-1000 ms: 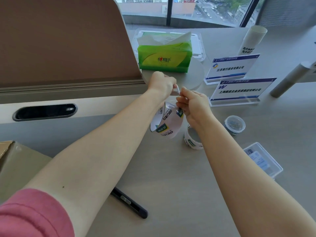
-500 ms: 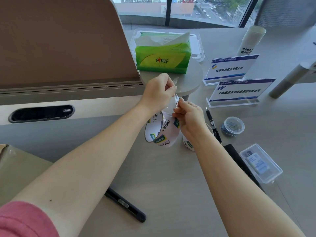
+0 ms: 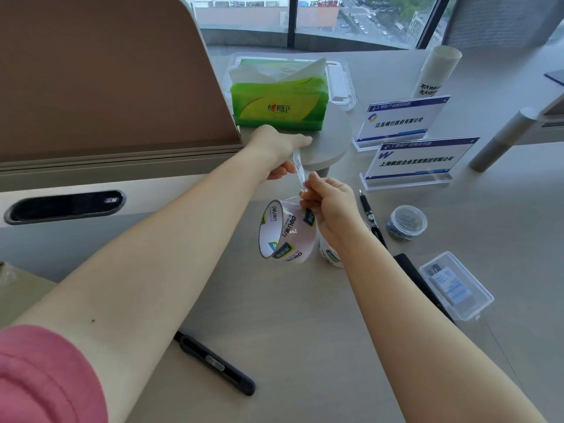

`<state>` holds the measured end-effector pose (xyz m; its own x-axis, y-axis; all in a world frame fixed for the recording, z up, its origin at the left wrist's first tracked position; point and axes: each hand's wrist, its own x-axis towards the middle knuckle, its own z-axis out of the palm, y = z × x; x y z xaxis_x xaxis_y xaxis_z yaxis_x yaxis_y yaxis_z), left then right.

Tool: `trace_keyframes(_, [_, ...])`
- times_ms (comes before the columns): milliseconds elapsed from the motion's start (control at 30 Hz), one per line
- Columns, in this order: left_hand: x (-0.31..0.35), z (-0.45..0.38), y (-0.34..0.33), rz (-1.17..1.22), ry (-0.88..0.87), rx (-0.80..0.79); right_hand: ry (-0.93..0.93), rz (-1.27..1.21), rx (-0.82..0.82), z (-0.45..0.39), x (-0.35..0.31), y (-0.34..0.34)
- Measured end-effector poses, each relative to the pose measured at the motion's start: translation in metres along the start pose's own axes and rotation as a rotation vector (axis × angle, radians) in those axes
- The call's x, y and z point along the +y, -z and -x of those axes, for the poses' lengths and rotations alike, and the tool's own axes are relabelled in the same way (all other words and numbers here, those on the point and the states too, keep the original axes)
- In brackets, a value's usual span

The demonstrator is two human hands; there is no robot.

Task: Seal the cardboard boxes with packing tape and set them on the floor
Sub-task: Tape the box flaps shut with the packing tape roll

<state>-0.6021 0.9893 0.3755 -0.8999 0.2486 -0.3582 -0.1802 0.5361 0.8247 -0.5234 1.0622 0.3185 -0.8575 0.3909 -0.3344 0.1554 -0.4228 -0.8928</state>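
Note:
A roll of clear packing tape with a printed white core hangs in the air above the desk. My right hand grips the roll at its top edge. My left hand pinches the free end of the tape, and a short clear strip runs between my two hands. A corner of a cardboard box shows at the left edge, mostly out of frame. A second tape roll lies on the desk, partly hidden behind my right wrist.
A black utility knife lies near the front. A green tissue pack, two name signs, a pen, a tub of clips and a clear plastic case crowd the right. A brown partition stands at left.
My left hand has moved up and away from my right hand, drawing out a longer strip of tape. The roll hangs lower in my right hand.

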Motion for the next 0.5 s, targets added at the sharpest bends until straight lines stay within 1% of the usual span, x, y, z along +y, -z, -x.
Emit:
trace_keyframes(67, [0.004, -0.004, 0.0, -0.116, -0.022, 0.012, -0.007, 0.013, -0.002, 0.001, -0.002, 0.0])
trace_keyframes(100, [0.005, -0.005, -0.001, -0.197, -0.059, 0.028, -0.009, 0.018, -0.005, 0.001, -0.002, 0.0])
trace_keyframes(233, [-0.004, -0.005, -0.005, -0.536, -0.349, 0.167, -0.02, 0.063, 0.006, 0.002, -0.003, 0.0])
trace_keyframes(300, [-0.01, -0.004, -0.008, -0.607, -0.48, 0.24, -0.021, 0.081, 0.018, 0.002, -0.002, 0.001])
trace_keyframes(433, [-0.019, -0.004, -0.01, -0.784, -0.708, 0.334, -0.011, 0.069, 0.02, 0.0, 0.001, 0.002])
trace_keyframes(467, [-0.02, -0.003, -0.01, -0.8, -0.801, 0.367, -0.005, 0.075, 0.02, 0.001, 0.002, 0.002])
trace_keyframes(500, [-0.02, -0.001, -0.01, -0.795, -0.93, 0.408, 0.004, 0.078, 0.018, 0.002, 0.002, 0.002])
